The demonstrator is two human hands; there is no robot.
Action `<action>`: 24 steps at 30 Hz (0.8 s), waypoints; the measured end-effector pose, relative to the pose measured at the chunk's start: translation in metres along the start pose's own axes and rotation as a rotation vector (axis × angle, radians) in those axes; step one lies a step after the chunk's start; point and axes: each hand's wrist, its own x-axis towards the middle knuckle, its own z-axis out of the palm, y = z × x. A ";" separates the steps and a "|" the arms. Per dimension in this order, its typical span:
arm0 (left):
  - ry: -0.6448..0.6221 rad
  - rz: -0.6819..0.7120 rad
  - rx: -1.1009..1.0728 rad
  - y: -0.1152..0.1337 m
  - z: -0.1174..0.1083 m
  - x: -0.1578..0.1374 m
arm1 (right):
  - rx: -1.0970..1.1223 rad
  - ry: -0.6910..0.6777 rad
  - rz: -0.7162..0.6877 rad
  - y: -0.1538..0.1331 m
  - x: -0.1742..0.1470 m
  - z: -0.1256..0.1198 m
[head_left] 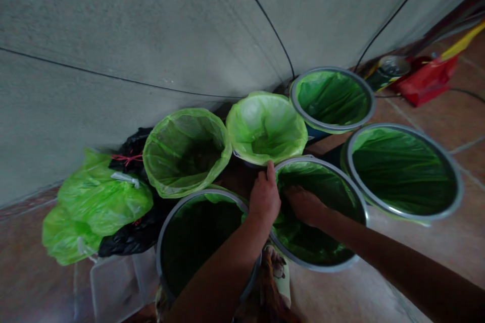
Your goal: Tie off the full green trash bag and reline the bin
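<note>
A trash bin point(367, 206) with a grey rim and a green bag lining stands in front of me. At its left rim is my left hand point(265, 193), index finger stretched along the edge and the other fingers curled against the rim. My right hand point(305, 205) reaches inside this bin, against the green trash bag point(329, 250). Its fingertips are lost in the dark folds, so their grip cannot be made out. Under my left forearm stands another lined bin point(163, 262).
Against the wall are two bins with bags folded over their rims, a left bin point(185, 121) and a middle bin point(267, 103). Two grey-rimmed bins, back point(373, 103) and front point(456, 186), stand right. Tied green bags point(102, 186), a clear container point(115, 287) and a red dustpan point(426, 81) lie around.
</note>
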 end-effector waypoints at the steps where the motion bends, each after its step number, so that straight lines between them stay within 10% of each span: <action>1: 0.003 0.002 0.006 0.000 0.000 0.000 | 0.017 0.005 -0.032 -0.004 -0.008 -0.009; 7: 0.026 -0.002 0.032 -0.001 -0.001 0.000 | 0.018 0.324 0.125 -0.014 -0.068 -0.020; 15: 0.038 -0.048 0.161 0.000 -0.004 0.001 | 0.067 0.472 0.071 -0.015 -0.066 -0.010; 24: 0.216 0.203 -0.260 -0.045 -0.061 -0.052 | 0.184 0.573 0.172 -0.040 -0.150 -0.003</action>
